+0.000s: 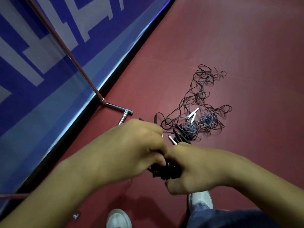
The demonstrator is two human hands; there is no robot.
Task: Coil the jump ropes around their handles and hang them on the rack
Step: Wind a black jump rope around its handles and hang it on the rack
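Observation:
Between my two hands is a black jump rope [166, 171], its cord wound in tight coils round the handles. My right hand [197, 168] grips the coiled bundle from the right. My left hand [134, 145] holds the upper end, fingers curled over it and blurred. Beyond them on the red floor lies a tangled pile of jump ropes [200, 112] with thin dark cords, several black handles [181, 135] and white handles [193, 113]. The metal rack [79, 66] has a slanted pole at the left and a chrome foot [118, 107].
A blue banner wall with white lettering [49, 63] runs along the left edge of the red floor [230, 38]. My white shoes [200, 199] stand below my hands. A second rack foot [75, 216] shows at the bottom left.

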